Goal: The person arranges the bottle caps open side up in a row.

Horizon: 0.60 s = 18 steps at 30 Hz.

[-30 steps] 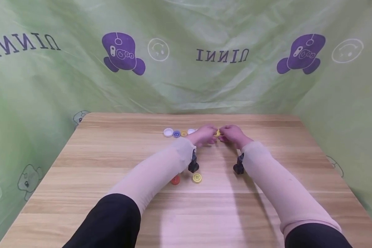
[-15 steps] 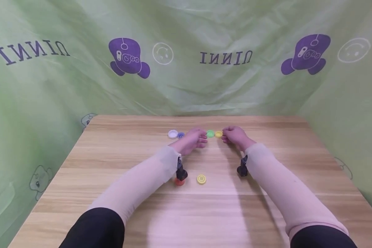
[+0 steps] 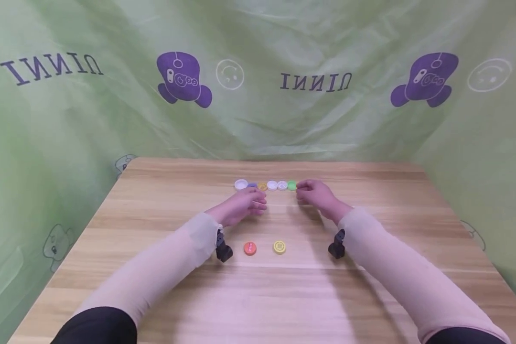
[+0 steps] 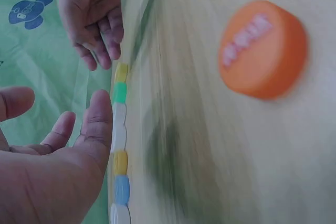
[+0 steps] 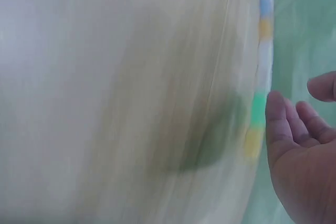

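A row of round plastic bottle caps lies near the table's far edge. From left to right it has a white cap [image 3: 241, 184], a blue cap [image 3: 252, 185], an orange-yellow cap [image 3: 262, 186], two more white ones and a green cap [image 3: 291, 185]. The yellow cap [image 4: 121, 72] at the row's right end is mostly hidden by my right hand [image 3: 320, 197] in the head view. That hand holds nothing, its thumb and fingers apart. My left hand [image 3: 242, 205], loosely spread and holding nothing, hovers just in front of the blue cap.
Closer to me on the wooden table [image 3: 189, 277] lie an orange-red cap [image 3: 250, 248] and a yellow cap with a raised pattern [image 3: 279, 247]. A green printed curtain [image 3: 249, 124] stands behind the table and along both sides.
My left hand has moved left and back toward me, uncovering the middle of the row and the orange-red cap. My right hand has shifted slightly left and now covers the end yellow cap.
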Each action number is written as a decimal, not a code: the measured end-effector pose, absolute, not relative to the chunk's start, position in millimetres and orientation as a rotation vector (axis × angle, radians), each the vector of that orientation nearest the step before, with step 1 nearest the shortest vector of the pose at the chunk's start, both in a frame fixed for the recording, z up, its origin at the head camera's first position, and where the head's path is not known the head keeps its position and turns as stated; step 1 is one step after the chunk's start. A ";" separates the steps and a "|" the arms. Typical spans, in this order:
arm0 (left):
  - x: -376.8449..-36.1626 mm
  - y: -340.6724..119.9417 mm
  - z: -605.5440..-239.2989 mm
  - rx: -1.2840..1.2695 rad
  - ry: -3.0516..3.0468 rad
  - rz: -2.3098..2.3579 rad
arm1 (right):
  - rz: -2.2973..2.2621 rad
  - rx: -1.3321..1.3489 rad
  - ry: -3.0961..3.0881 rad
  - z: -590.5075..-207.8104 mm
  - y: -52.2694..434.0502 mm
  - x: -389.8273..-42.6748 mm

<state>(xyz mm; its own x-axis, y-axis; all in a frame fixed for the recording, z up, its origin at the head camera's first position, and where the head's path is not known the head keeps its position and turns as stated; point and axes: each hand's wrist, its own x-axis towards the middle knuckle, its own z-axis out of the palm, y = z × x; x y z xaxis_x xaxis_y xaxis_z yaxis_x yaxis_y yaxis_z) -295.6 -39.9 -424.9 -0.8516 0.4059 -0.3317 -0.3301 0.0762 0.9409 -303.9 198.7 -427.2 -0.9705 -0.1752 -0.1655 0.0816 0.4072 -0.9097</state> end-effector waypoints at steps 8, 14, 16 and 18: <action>-271.6 -68.2 -431.5 0.103 1.860 1.748 | -1.464 -0.328 2.315 -423.4 153.1 -265.5; -245.9 -84.7 -439.9 0.136 1.838 1.724 | -1.349 -0.402 2.298 -424.7 132.4 -239.9; -240.0 -90.7 -443.0 0.134 1.842 1.732 | -1.316 -0.425 2.293 -425.3 127.1 -233.4; -234.4 -97.0 -444.7 0.130 1.859 1.736 | -1.288 -0.432 2.279 -426.9 122.0 -228.5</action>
